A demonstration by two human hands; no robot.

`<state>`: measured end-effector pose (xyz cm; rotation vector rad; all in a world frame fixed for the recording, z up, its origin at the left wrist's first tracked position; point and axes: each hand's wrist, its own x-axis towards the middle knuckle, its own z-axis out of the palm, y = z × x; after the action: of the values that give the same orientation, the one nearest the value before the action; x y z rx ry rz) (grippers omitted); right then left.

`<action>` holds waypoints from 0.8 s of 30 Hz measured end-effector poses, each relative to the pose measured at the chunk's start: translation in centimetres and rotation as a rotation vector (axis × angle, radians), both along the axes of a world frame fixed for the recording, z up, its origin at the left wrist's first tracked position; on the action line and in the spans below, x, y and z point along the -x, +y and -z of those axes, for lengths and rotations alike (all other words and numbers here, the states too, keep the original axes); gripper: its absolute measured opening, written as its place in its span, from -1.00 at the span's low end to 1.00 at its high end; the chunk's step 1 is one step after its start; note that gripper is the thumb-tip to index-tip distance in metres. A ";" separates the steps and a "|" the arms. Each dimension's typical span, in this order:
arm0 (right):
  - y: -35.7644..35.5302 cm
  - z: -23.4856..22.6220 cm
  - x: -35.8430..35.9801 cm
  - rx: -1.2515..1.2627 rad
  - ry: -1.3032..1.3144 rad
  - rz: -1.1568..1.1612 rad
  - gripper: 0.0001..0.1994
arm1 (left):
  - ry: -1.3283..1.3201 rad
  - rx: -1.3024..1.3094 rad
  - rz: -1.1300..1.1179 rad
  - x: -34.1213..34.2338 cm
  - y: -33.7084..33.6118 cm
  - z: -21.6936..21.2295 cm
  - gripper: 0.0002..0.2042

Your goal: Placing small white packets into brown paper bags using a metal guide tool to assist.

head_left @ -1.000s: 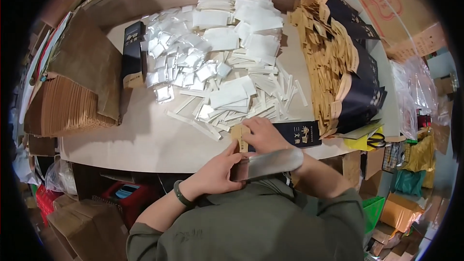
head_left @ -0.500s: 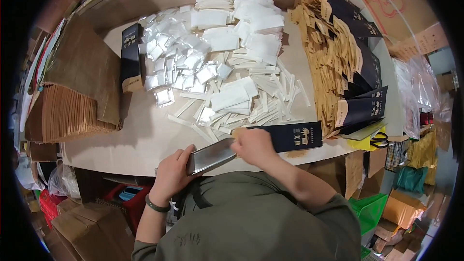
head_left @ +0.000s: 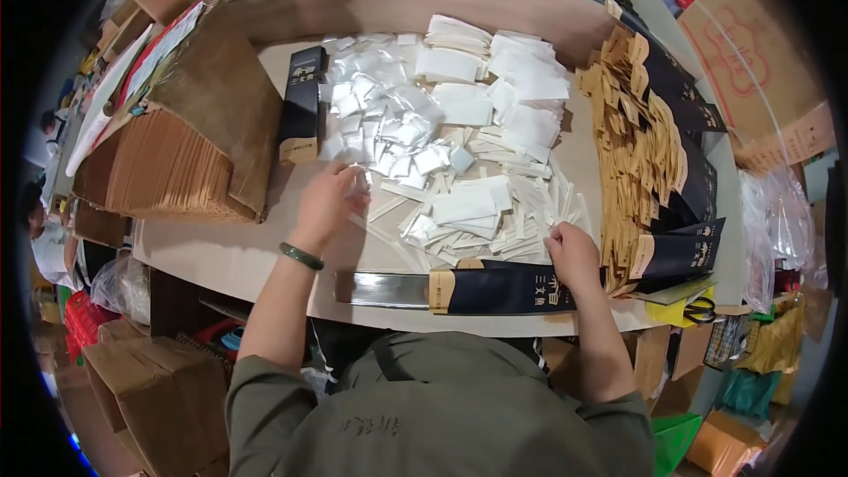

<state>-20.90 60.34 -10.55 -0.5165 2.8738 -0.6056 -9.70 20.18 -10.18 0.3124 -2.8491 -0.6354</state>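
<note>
Clear sachets under the outstretched left hand, fingers curled; right hand grips white sticks

Black sleeve, white packets

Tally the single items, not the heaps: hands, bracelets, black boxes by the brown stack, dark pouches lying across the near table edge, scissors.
Hands: 2 (left hand, right hand)
Green bracelet: 1
Black box: 1
Long dark pouch: 1
Scissors: 1
Total: 6
</note>
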 end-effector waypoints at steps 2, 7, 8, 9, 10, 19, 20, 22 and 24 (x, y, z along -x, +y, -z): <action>0.2 0.2 0.0 0.031 0.017 0.018 -0.79 | -0.108 0.065 0.067 0.0 -0.1 -0.4 -0.82; -3.1 -2.5 0.4 0.138 0.077 -0.055 -0.84 | 0.049 0.210 0.030 -1.3 -0.3 -0.1 -0.89; -4.4 -3.6 0.7 0.162 0.096 -0.189 -0.85 | 0.084 0.149 -0.076 -1.6 -0.2 -0.4 -0.88; -5.6 -4.0 1.1 0.184 0.113 -0.321 -0.87 | 0.079 0.145 -0.073 -2.2 0.2 -1.0 -0.88; -6.6 -3.8 1.7 0.178 0.113 -0.311 -0.87 | 0.040 0.067 0.003 -3.1 1.0 -1.8 -0.89; -13.6 -2.5 5.4 -0.253 0.107 -0.995 -0.93 | 0.054 -0.073 0.145 -11.0 8.7 -0.5 -0.70; -13.8 -2.3 5.3 -0.255 0.106 -1.009 -0.93 | 0.114 -0.017 0.103 -10.9 7.6 -1.1 -0.69; -13.6 -2.1 5.4 -0.245 0.086 -0.944 -0.88 | 0.236 0.106 0.000 -10.6 4.0 -2.6 -0.66; -13.6 -2.8 4.5 -0.119 -0.058 -0.789 -0.85 | 0.410 0.217 -0.122 -10.2 -2.5 -4.9 -0.69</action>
<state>-25.45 46.72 -7.70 -1.4557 2.3290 -0.2961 0.55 17.70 -5.32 0.2798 -2.4537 -0.3177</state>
